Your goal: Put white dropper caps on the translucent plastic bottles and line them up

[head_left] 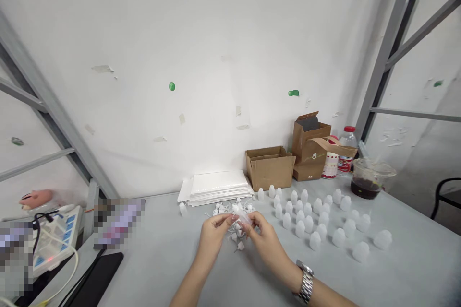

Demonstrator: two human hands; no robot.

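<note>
My left hand (215, 232) and my right hand (262, 236) meet over the grey table (162, 259), fingers pinched together on a small translucent plastic bottle (244, 221) held between them. A silver watch (305, 282) sits on my right wrist. Just beyond and under my fingers lies a heap of small white plastic caps (230, 211). To the right stand several small white bottles (309, 218) in loose rows.
A stack of white sheets (218, 186) lies by the wall, with open cardboard boxes (270, 167) and a brown paper bag (311, 151) to the right. A red-capped bottle (347, 146), a cup of dark drink (369, 180), a black phone (101, 280) and a scale (54, 240) are around.
</note>
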